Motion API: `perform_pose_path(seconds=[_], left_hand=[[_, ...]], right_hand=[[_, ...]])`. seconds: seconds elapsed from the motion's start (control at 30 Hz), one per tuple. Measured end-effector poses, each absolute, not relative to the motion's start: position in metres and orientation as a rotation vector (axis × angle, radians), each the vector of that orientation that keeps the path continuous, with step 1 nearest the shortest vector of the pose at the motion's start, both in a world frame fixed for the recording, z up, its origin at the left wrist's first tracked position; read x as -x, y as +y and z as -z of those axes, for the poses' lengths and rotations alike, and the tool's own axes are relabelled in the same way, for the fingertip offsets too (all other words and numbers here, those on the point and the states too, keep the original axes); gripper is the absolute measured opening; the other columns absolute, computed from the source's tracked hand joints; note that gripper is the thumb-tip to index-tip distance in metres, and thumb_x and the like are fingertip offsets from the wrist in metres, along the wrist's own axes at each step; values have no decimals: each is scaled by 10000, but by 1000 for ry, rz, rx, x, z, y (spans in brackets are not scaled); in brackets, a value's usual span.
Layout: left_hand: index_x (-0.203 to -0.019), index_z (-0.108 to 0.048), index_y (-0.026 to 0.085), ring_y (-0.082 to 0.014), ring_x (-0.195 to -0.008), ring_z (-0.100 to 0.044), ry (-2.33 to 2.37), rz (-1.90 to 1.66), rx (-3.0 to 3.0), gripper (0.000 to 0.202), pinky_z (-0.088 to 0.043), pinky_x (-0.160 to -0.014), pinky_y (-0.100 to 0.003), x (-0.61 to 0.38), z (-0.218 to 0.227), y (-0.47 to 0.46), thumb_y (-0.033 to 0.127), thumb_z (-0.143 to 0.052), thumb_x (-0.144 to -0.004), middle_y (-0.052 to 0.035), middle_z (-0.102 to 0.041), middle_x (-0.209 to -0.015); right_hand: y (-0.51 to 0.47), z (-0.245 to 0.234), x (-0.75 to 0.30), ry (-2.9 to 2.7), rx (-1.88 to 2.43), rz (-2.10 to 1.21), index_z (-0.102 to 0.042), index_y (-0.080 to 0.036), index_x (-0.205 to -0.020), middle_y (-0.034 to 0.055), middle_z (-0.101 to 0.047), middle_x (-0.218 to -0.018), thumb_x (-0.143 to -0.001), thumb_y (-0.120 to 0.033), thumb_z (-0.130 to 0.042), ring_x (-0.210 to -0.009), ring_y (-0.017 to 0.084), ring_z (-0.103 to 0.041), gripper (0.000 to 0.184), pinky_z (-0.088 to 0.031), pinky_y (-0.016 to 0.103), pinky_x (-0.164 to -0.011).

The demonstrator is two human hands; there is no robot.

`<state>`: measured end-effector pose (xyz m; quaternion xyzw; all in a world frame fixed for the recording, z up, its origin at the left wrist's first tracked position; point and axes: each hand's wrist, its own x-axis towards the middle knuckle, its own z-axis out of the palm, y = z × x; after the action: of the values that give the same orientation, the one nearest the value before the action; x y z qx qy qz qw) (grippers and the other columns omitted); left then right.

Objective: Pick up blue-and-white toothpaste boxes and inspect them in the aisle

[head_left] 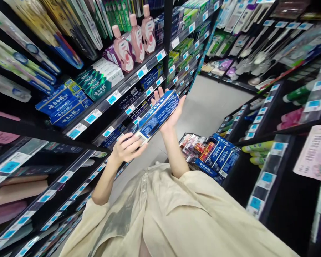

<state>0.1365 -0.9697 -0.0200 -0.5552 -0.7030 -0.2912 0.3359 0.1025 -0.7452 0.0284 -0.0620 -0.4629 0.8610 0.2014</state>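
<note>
A long blue toothpaste box (158, 116) with white print is held up between both hands in a shop aisle. My right hand (169, 113) supports its far end from underneath, fingers wrapped around the box. My left hand (127, 146) grips the near end, fingers curled around it. The box tilts from lower left to upper right, in front of the left shelves.
Black shelves (128, 84) on the left carry blue and green toothpaste boxes, pink mouthwash bottles (136, 39) and toothbrush packs. A container (212, 153) of blue and red boxes sits on the floor at right. More shelves line the right side; grey floor (211, 103) runs ahead.
</note>
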Motion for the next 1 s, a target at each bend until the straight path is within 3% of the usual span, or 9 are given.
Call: perform_pose_path(seconds=[0.13,0.27,0.43,0.67,0.83,1.0], left_hand=[[-1049,-793,459,-154,-787,-648,-1823,666,1357,386,-599,-921,-343,-125,37,-977,159,-867,-817,19,-638,-797],[-986,-804,426,-173,-770,-613,-1825,592,1329,294,-594,-901,-371,-116,43,-986,212,-883,-800,3,-594,-777],[-944,-804,380,-209,-827,-633,-1956,728,1294,153,-586,-947,-421,-108,47,-990,267,-835,-845,-18,-585,-799],[-842,-799,349,-220,-766,-638,-2035,833,1214,46,-609,-923,-434,-102,44,-984,326,-838,-836,-25,-595,-746],[-896,-816,359,-241,-873,-670,-2022,794,1231,156,-571,-1031,-480,-102,50,-981,285,-884,-776,-45,-666,-824],[-1019,-800,326,-325,-1082,-682,-1866,683,1118,385,-499,-1107,-615,-108,57,-977,170,-910,-684,-85,-745,-1070]], right_hand=[[-742,-32,-102,-1204,145,-2418,-662,-248,-1225,126,-723,-1201,-869,-882,-451,-1216,303,-693,757,-636,505,-870],[-743,-32,-97,-1184,242,-2431,-644,-261,-1230,103,-716,-1208,-868,-870,-461,-1219,309,-691,732,-637,541,-878],[-739,-31,-95,-1145,256,-2473,-619,-280,-1251,74,-707,-1214,-851,-861,-489,-1243,326,-679,717,-631,590,-895],[-736,-30,-96,-1048,191,-2496,-610,-274,-1266,75,-692,-1250,-870,-843,-466,-1266,329,-664,708,-615,613,-927],[-730,-15,-89,-1197,315,-2457,-631,-245,-1279,87,-722,-1190,-854,-848,-500,-1211,345,-690,749,-630,575,-926],[-746,2,-85,-1382,349,-2397,-616,-180,-1302,106,-744,-1074,-864,-813,-581,-1085,328,-721,770,-631,545,-919]])
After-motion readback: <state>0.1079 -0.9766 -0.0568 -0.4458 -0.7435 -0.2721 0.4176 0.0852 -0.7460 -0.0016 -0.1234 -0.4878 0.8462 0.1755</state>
